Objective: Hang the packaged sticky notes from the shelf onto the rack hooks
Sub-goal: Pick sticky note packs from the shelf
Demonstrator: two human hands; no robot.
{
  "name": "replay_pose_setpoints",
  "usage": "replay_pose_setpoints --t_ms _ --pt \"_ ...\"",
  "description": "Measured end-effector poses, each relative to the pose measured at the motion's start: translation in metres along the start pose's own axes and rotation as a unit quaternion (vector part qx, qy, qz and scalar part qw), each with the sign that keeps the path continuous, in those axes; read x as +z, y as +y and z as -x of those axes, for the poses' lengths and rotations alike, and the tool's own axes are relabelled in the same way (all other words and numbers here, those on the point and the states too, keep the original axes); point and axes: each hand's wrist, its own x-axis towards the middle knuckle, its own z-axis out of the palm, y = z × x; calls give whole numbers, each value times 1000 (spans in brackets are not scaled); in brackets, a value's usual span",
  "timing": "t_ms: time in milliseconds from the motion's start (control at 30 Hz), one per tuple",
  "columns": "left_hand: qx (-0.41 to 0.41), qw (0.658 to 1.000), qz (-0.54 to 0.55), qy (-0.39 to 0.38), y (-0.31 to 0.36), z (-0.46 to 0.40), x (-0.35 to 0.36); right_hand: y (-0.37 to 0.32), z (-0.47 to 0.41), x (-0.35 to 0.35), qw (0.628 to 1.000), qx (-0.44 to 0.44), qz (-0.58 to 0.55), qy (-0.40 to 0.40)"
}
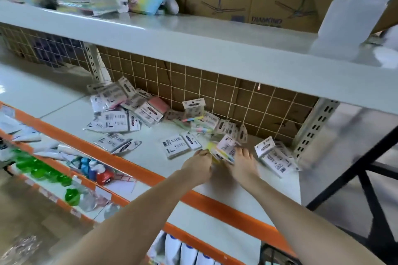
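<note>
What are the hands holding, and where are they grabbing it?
Both hands hold one sticky-note packet just above the shelf: left hand pinches its left edge, right hand has fingers on its right side.

Bare shelf point(133, 163) lies left of my hands; scattered packets point(120, 114) and wire grid point(215, 92) block behind.

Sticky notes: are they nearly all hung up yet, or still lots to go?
Lots to go. No packet shows on the wire grid behind the shelf, so nothing looks hung yet. Both hands are on one packet: the left hand pinches its near edge and the right hand holds it from the other side. Many packets are still scattered on the shelf, waiting.
</note>
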Motion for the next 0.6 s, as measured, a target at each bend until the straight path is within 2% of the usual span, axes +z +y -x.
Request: replay_pose_setpoints --t_ms 200,500,600 --pt "88 995 -47 12 -15 -24 11 -1 -6 4 999 6 35 29" --pt "133 983 -103 78 -24 -39 8 -18 2 7 993 7 99 63" --pt "161 978 -99 84 -33 -39 9 -22 13 10 995 4 83 58"
